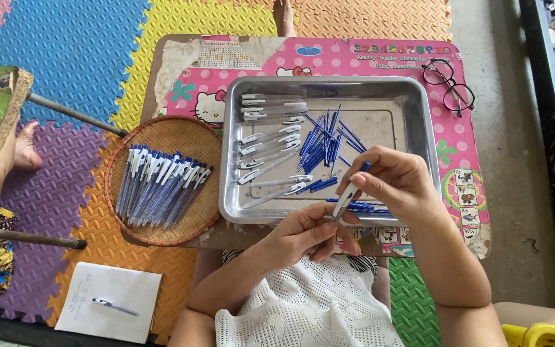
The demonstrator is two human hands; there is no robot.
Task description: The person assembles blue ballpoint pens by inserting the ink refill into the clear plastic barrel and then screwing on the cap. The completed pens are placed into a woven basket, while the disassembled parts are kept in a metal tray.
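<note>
Left hand and right hand both grip one pen over the tray edge. Finished pens fill the basket beside it.

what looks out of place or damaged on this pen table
The pink tabletop is worn: its printed covering has peeled away at the top left corner and along the front edge. A pair of glasses lies loose at its right edge. One lone pen sits on paper on the floor.

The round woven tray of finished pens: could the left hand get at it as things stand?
Probably yes. The woven tray lies open beside the left hand, nothing covering it, but that hand now holds a pen barrel with the right hand.
</note>
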